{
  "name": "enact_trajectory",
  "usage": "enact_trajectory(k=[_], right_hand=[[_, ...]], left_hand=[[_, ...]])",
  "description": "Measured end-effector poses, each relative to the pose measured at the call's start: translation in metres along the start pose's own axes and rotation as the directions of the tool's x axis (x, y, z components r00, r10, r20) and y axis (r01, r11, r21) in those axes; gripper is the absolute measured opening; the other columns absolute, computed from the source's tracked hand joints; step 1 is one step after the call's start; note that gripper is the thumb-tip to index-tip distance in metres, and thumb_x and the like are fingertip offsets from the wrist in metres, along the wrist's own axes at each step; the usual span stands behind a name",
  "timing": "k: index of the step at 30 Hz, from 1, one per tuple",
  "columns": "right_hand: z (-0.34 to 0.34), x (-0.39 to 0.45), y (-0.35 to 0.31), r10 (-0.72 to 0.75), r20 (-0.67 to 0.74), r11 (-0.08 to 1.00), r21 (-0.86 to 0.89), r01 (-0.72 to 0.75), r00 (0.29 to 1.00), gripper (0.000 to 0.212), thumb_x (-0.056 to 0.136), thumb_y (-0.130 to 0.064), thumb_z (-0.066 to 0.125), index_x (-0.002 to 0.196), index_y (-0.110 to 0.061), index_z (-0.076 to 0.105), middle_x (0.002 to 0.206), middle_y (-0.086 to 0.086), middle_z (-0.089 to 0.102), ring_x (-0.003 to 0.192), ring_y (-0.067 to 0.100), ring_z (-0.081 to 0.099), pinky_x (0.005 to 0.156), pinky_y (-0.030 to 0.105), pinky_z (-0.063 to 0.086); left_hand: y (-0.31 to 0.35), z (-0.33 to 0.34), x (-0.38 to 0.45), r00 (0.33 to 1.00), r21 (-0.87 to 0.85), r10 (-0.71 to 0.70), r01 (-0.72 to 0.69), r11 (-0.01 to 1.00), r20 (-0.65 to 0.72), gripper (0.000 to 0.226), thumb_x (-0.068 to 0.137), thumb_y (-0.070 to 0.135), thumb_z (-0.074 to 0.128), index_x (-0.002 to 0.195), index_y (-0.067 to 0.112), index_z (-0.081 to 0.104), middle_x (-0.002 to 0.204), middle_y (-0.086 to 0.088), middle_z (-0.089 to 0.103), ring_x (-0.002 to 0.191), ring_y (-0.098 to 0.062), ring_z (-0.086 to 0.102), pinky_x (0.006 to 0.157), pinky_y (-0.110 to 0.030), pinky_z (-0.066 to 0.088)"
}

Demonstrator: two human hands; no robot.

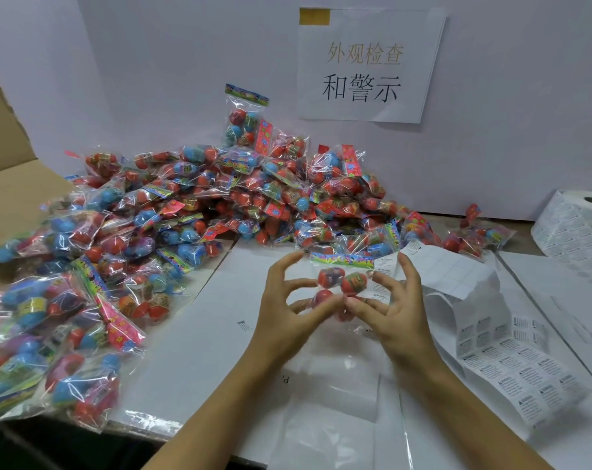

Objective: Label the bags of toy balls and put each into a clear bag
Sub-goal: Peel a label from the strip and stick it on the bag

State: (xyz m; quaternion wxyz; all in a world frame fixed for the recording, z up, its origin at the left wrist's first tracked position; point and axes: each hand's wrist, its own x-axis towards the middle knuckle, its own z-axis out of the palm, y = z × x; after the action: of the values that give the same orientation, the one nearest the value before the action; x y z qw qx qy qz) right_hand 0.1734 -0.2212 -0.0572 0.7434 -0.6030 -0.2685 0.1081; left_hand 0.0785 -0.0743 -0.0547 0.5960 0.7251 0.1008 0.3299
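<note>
Fingers (325, 308) of the left hand (281, 320) are curled and pinch the lower edge of a small bag of toy balls (342, 283), a little right of the middle of the frame. On the other side, the right hand (394, 317) pinches the same bag with thumb and curled fingers, so both hands hold it just above the tabletop (199, 340). Red balls show inside the bag, a colourful header strip runs along its top, and a white warning label (384, 279) sits on its right part.

Below the hands, at the lower middle, flat clear bags (335, 401) lie on the tabletop. At the lower right lies a strip of white labels (511, 361), and a roll of labels (579, 222) stands at the right edge. A big pile of ball bags (193, 205) covers the left and the middle, partly over brown cardboard (13, 184). On the white wall at the upper right hangs a paper sign (369, 66) with printed characters.
</note>
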Motion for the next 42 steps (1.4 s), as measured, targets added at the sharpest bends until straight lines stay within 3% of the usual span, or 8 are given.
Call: enact_trajectory(k=[3,7,12,16,24,30,33,42], right_hand=[[0.003,-0.001,-0.001,0.013,0.07,1.0,-0.006,-0.013,0.997,0.101,0.078,0.007,0.079,0.13,-0.064,0.028,0.135,-0.007,0.052,0.095,0.021,0.075,0.075,0.027,0.06],[0.007,-0.004,-0.001,0.034,0.145,0.999,-0.005,-0.034,0.989,0.107,0.079,0.012,0.077,0.136,-0.062,0.025,0.136,-0.003,0.053,0.098,0.029,0.074,0.078,0.033,0.061],[0.008,-0.003,-0.006,0.118,0.052,0.993,0.007,-0.118,0.992,0.099,0.073,-0.022,0.088,0.151,-0.037,0.028,0.115,0.005,0.072,0.1,0.016,0.074,0.075,0.018,0.056],[0.005,-0.001,-0.008,0.119,0.023,0.993,0.019,-0.12,0.993,0.091,0.069,-0.028,0.082,0.145,-0.036,0.032,0.1,0.011,0.077,0.097,0.019,0.075,0.077,0.017,0.055],[0.003,0.002,-0.003,0.082,-0.004,0.996,0.032,-0.082,0.997,0.079,0.081,0.0,0.077,0.14,-0.031,0.036,0.079,0.008,0.074,0.078,0.019,0.074,0.077,0.022,0.057],[0.005,0.0,-0.01,0.064,-0.062,0.997,0.037,-0.062,0.996,0.072,0.082,0.003,0.077,0.136,-0.03,0.042,0.083,0.026,0.07,0.076,0.024,0.073,0.074,0.024,0.058],[0.005,0.001,-0.013,0.052,-0.114,0.996,0.072,-0.044,0.992,0.069,0.08,0.002,0.077,0.132,-0.031,0.044,0.084,0.026,0.071,0.078,0.024,0.074,0.071,0.023,0.058],[0.0,0.003,-0.015,0.036,-0.163,0.99,0.139,-0.013,0.986,0.074,0.067,-0.021,0.083,0.129,-0.034,0.046,0.087,0.014,0.077,0.088,0.026,0.076,0.079,0.028,0.061]], left_hand=[[0.0,-0.003,0.007,0.949,-0.225,-0.315,0.311,0.923,0.017,0.081,0.054,0.065,0.085,0.123,0.03,0.063,0.121,-0.002,0.071,0.105,-0.016,0.072,0.083,-0.037,0.061],[-0.001,-0.008,0.008,0.933,-0.271,-0.34,0.36,0.893,0.117,0.041,0.076,0.046,0.083,0.095,0.01,0.078,0.101,-0.018,0.076,0.1,-0.036,0.072,0.091,-0.065,0.055],[-0.001,-0.009,0.008,0.936,-0.213,-0.324,0.347,0.914,0.134,0.005,0.088,0.022,0.078,0.086,0.018,0.081,0.086,-0.009,0.077,0.086,-0.021,0.074,0.077,-0.042,0.06],[0.001,-0.008,0.006,0.93,-0.196,-0.32,0.354,0.915,0.182,0.01,0.089,0.012,0.076,0.083,0.019,0.081,0.084,-0.009,0.076,0.08,-0.019,0.07,0.067,-0.028,0.057],[0.001,-0.006,0.005,0.936,-0.259,-0.281,0.331,0.907,0.212,0.009,0.091,0.002,0.071,0.086,0.006,0.077,0.083,-0.014,0.073,0.077,-0.022,0.07,0.072,-0.035,0.061],[0.002,-0.004,0.003,0.928,-0.289,-0.282,0.347,0.892,0.244,0.008,0.089,0.02,0.074,0.094,0.015,0.078,0.091,-0.009,0.077,0.087,-0.024,0.074,0.071,-0.031,0.06],[0.003,-0.004,0.003,0.886,-0.274,-0.35,0.433,0.859,0.302,0.046,0.078,0.035,0.087,0.116,0.016,0.069,0.105,-0.008,0.078,0.098,-0.025,0.076,0.075,-0.031,0.061],[-0.001,0.0,-0.002,0.856,-0.252,-0.24,0.384,0.888,0.457,0.051,0.078,-0.003,0.082,0.125,0.004,0.062,0.115,-0.024,0.073,0.107,-0.042,0.072,0.095,-0.051,0.058]])
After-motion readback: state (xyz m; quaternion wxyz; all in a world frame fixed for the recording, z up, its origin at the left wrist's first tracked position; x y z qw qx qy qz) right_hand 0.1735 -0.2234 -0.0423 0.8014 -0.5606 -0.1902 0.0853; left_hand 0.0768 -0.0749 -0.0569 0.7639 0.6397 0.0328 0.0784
